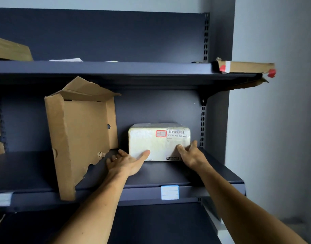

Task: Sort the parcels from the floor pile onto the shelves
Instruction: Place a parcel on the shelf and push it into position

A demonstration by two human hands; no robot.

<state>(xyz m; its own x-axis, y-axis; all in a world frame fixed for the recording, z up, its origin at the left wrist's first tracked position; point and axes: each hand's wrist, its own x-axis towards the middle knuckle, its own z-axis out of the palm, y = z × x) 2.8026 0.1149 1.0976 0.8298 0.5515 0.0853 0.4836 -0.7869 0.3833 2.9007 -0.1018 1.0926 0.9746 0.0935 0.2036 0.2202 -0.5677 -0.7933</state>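
You're setting a white parcel [151, 147] on the middle shelf [160, 172], near its right end, beside a torn cardboard box [80, 131]. Both hands are lying open: left grip [126, 162] w/ fingers flat on the front, right grip [190, 154] pressing the lower right corner, neither curling round it. This parcel's approx. done, but the floor pile isn't showing, so I can't tell what's left.

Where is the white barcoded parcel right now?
In the head view the white parcel sits on the middle shelf, right of centre, just right of the torn cardboard box, left hand and right hand touching its front.
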